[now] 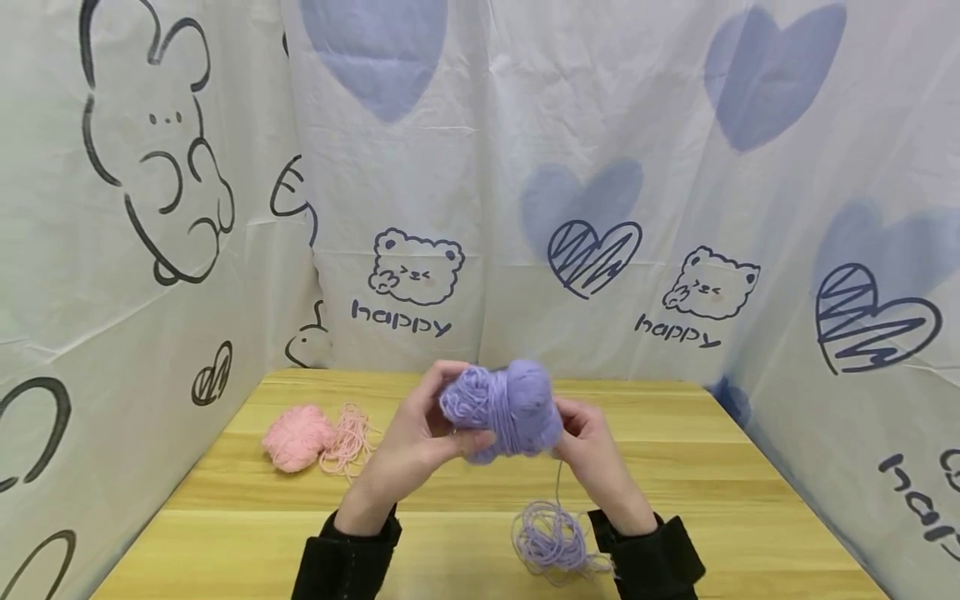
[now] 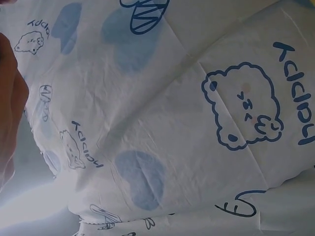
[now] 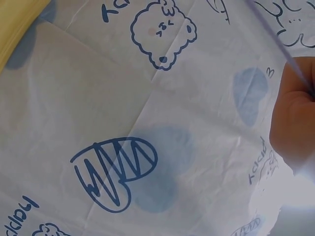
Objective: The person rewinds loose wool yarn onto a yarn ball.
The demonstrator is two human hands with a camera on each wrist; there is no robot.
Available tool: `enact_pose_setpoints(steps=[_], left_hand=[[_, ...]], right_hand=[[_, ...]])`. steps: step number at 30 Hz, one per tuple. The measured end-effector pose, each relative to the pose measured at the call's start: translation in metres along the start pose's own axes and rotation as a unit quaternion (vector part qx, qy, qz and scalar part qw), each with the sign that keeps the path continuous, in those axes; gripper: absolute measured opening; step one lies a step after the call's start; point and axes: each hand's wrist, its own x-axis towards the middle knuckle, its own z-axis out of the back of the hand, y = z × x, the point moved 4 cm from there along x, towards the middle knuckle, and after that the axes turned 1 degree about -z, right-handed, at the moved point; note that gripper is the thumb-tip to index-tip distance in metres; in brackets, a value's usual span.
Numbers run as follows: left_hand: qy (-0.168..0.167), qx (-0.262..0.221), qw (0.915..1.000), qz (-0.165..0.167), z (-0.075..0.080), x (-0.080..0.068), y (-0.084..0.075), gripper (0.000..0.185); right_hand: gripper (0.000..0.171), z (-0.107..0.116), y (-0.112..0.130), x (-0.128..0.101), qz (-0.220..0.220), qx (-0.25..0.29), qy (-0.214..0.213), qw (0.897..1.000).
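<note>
A purple ball of yarn (image 1: 498, 410), wound round its middle with several strands, is held up over the table in the head view. My left hand (image 1: 420, 429) grips its left end, thumb across the front and fingers behind. At its right side, my right hand (image 1: 590, 437) pinches the yarn between thumb and fingers. From there a purple strand (image 1: 558, 483) runs down to a loose purple tangle (image 1: 552, 540) on the table. The right wrist view shows part of the right hand (image 3: 295, 118) with a taut strand (image 3: 278, 42) reaching it.
A pink ball of yarn (image 1: 298, 438) lies at the left of the wooden table (image 1: 720, 500), with loose pink strands (image 1: 350, 442) beside it. White printed curtains (image 1: 510, 325) hang behind and on both sides of the table.
</note>
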Motion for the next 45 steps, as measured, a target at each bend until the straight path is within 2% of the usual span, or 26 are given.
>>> enact_pose_setpoints(steps=[5, 11, 18, 23, 26, 30, 36, 42, 45], left_hand=[[-0.060, 0.003, 0.9976, 0.034, 0.003, -0.001, 0.000, 0.060], [-0.113, 0.019, 0.9925, 0.042, 0.007, -0.001, 0.001, 0.062], [-0.190, 0.028, 0.9802, 0.050, 0.016, 0.000, -0.002, 0.059], [-0.208, 0.037, 0.9760, 0.055, 0.018, 0.000, -0.001, 0.058], [-0.208, 0.062, 0.9750, 0.045, 0.017, 0.001, 0.000, 0.059], [-0.190, 0.123, 0.9737, 0.027, 0.015, 0.003, 0.002, 0.058], [-0.118, 0.204, 0.9716, 0.020, 0.006, 0.005, 0.009, 0.058], [-0.033, 0.334, 0.9420, -0.001, -0.005, 0.006, 0.016, 0.059], [0.010, 0.353, 0.9354, -0.006, -0.009, 0.006, 0.019, 0.057]], right_hand=[[0.019, -0.003, -0.001, -0.001, 0.015, -0.005, 0.027, 1.000], [0.016, -0.004, -0.002, -0.002, -0.010, -0.034, 0.026, 0.999], [0.016, -0.006, -0.001, 0.000, -0.026, -0.073, 0.042, 0.996], [0.016, -0.007, -0.002, 0.000, -0.035, -0.077, 0.046, 0.995], [0.015, -0.007, -0.003, -0.001, -0.044, -0.082, 0.045, 0.995], [0.015, -0.007, -0.002, -0.001, -0.033, -0.077, 0.047, 0.995], [0.012, -0.001, 0.003, -0.001, -0.007, -0.081, 0.034, 0.996], [0.008, 0.007, 0.010, -0.004, 0.012, -0.086, 0.009, 0.996], [0.008, 0.012, 0.014, -0.005, 0.019, -0.086, -0.002, 0.996]])
